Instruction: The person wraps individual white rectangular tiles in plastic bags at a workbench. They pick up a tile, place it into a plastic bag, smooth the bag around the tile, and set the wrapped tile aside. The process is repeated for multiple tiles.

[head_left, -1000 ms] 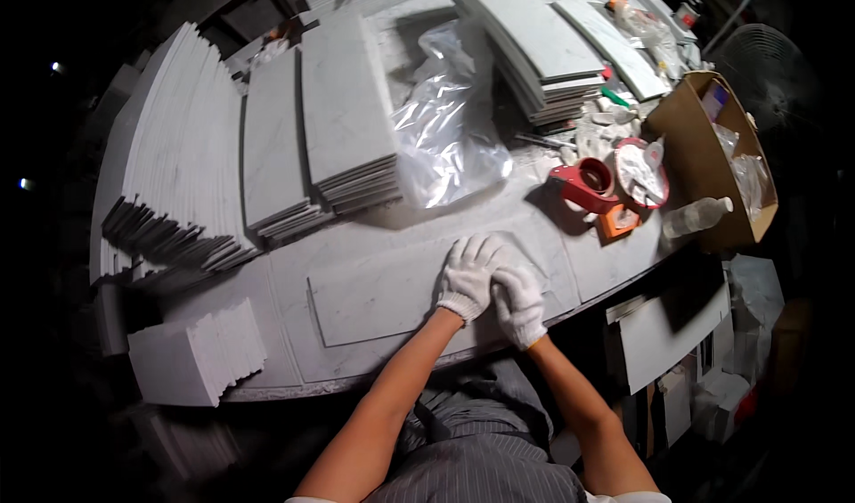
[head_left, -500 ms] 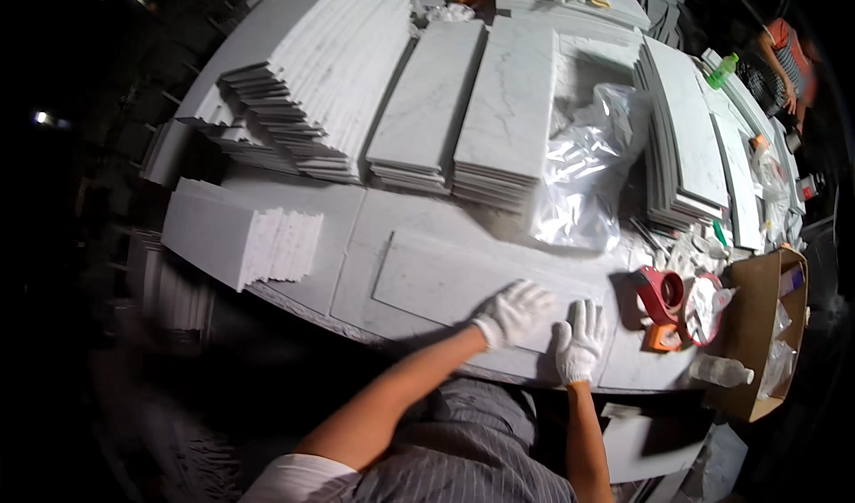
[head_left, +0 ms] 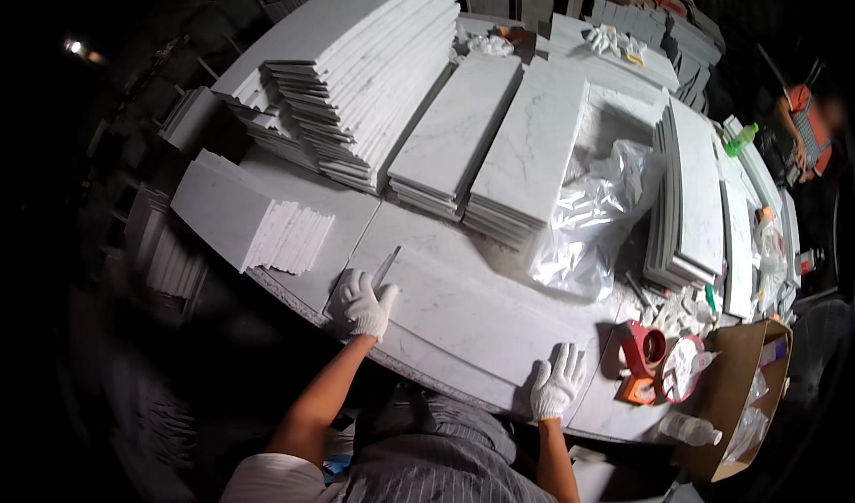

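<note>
A long white marble slab with faint grey veins lies flat along the near side of the table. At its left end is my left hand in a white knit glove, fingers apart and touching the slab's short edge. My right hand, gloved the same way, lies flat near the slab's right end with its fingers stretched out. Neither hand grips anything. Beyond the slab, a crumpled clear plastic sheet rests beside two low stacks of slabs, the nearer-middle stack and the left stack.
A tall slab stack and a short tile stack stand at left. At right are more slabs, a red tape dispenser, a plastic bottle and a cardboard box. Another person is at far right.
My left hand has moved left across the slab to its left end. My right hand stays flat near the right end. The view has shifted.
</note>
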{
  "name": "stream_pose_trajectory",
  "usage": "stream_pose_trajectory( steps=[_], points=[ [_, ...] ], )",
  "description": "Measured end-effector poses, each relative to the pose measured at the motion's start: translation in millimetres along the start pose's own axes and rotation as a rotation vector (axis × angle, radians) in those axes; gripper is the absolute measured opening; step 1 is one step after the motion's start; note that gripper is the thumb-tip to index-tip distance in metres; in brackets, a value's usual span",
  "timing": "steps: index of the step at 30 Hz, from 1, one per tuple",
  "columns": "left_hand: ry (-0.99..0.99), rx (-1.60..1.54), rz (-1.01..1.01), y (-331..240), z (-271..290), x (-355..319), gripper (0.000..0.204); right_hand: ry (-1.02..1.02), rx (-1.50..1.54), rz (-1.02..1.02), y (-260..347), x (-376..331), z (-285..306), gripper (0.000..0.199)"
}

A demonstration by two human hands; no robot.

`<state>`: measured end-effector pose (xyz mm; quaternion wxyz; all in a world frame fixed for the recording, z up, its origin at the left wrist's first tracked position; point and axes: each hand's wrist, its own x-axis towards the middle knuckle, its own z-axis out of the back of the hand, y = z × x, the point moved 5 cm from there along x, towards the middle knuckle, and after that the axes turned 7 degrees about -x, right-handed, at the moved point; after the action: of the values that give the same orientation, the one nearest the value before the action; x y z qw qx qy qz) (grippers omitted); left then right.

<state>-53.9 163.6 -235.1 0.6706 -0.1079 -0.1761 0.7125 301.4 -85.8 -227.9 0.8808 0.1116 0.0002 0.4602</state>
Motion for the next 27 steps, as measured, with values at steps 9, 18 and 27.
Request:
stream_pose_trajectory(
  steps=[9,18,27],
  points=[
    [-0.025,-0.193,0.036,-7,6,26,0.039,-0.022,-0.039,0.0,-5,-2,-7,0.055],
    [-0.036,-0.201,-0.086,0,-6,44,0.024,-0.028,-0.071,-0.061,-1,-7,-6,0.057],
    [-0.018,-0.184,-0.189,-7,-7,50,0.021,-0.02,-0.08,-0.103,2,-18,-7,0.059]
  ],
)
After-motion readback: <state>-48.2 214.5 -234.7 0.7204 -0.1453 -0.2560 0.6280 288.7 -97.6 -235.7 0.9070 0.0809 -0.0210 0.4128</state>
